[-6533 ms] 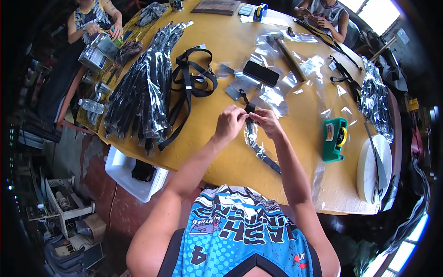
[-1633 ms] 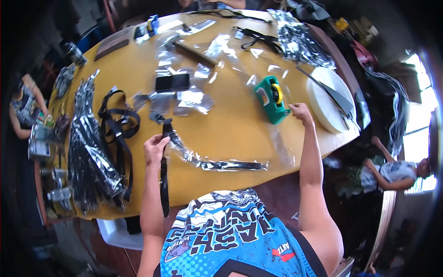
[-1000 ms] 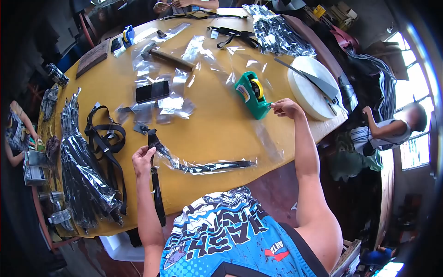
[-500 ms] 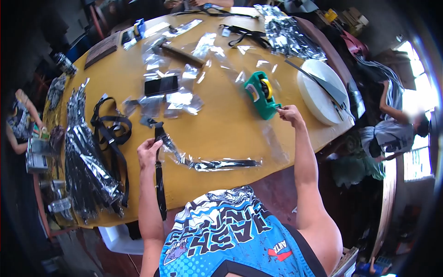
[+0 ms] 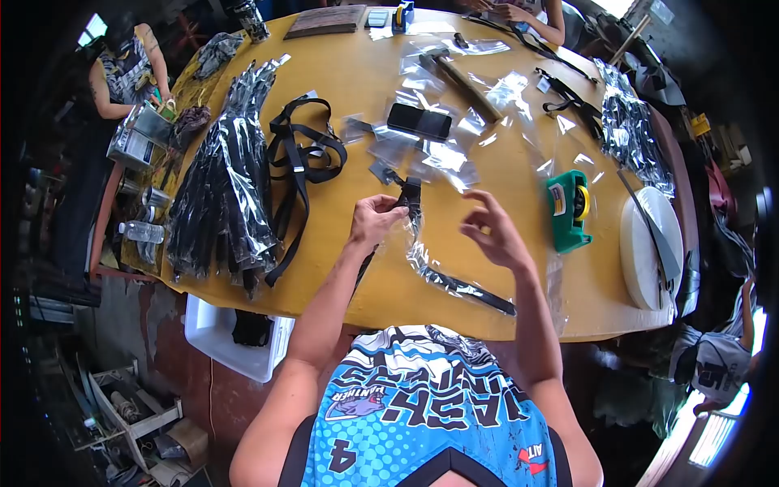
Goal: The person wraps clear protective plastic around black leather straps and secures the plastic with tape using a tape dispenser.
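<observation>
Head view: what could go wrong?
Black strap (image 5: pixel 411 195) could twist or slip, only a small pinch near its top end. Clear sleeve (image 5: pixel 418 257) trails off in a loose curve on the yellow table (image 5: pixel 527 219), so a tug could wrinkle it or drag it sideways
Anything else?
Loose clear bags (image 5: pixel 442 154) sit just beyond the strap; a sleeve edge could snag or cling to one
Hands?
Left hand (image 5: pixel 376 221): thumb and fingers closed on the strap, in front of the torso. Right hand (image 5: pixel 495 235): raised, fingers apart and bent, between strap and green tape dispenser (image 5: pixel 570 217), touching neither. Can't tell if any tape is on its fingertips
</observation>
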`<state>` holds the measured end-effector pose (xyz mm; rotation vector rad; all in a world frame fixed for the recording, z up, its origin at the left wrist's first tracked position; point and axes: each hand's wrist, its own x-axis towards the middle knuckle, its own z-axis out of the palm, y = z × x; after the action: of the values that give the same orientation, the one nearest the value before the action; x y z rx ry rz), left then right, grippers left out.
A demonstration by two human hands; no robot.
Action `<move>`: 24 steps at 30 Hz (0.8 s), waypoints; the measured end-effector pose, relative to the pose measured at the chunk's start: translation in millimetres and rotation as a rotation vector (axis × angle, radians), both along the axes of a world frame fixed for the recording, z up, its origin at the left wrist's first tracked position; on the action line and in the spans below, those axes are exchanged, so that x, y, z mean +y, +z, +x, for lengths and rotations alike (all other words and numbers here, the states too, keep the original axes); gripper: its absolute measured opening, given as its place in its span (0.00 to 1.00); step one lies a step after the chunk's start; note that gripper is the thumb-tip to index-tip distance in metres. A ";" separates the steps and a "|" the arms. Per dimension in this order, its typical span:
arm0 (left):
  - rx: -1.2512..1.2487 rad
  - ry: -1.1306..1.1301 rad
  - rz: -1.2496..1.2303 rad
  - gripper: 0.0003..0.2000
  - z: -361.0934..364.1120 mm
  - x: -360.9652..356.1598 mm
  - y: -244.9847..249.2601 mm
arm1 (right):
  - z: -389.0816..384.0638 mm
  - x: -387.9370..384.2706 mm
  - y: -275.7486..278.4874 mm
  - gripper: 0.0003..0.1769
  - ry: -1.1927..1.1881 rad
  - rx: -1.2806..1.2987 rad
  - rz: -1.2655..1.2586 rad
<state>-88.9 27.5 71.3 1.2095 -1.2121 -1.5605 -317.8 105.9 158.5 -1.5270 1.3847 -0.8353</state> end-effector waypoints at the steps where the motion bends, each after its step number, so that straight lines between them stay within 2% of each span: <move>1: 0.000 0.002 -0.002 0.09 -0.8 1.2 1.5 | 15.3 -12.5 -0.5 0.25 0.048 0.016 -0.021; 2: -0.007 -0.006 -0.010 0.09 -0.9 2.4 2.5 | 30.0 -22.9 7.5 0.24 0.097 0.177 -0.146; 3: -0.014 -0.014 -0.018 0.09 -0.7 3.7 4.2 | 41.1 -30.8 13.2 0.23 0.124 0.167 -0.091; 6: -0.035 -0.032 -0.031 0.10 0.4 7.1 13.2 | 52.9 -49.9 -3.3 0.21 0.148 0.108 -0.132; 12: 0.015 -0.033 -0.054 0.11 0.1 8.7 10.8 | 61.8 -55.9 -3.4 0.19 0.136 0.236 -0.162; 17: -0.032 -0.032 -0.059 0.11 -1.1 12.8 21.2 | 65.3 -54.2 3.5 0.17 0.149 0.394 -0.281; 24: 0.040 -0.006 -0.102 0.12 -2.6 12.3 16.5 | 71.8 -54.4 -0.6 0.16 0.137 0.508 -0.419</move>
<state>-91.5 39.8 87.8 1.1044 -1.2547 -1.5014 -246.0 51.6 157.9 -2.2483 1.4928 -0.7066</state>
